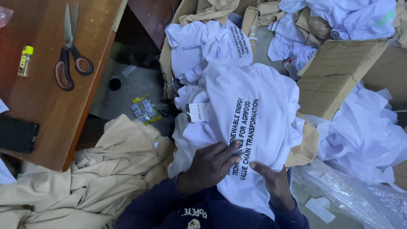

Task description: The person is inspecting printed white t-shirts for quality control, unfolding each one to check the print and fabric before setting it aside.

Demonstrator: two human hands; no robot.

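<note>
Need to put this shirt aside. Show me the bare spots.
Free: the wooden table between the scissors and the black phone; grey floor beside the table edge. Crowded: white shirts and cardboard fill the right side.
</note>
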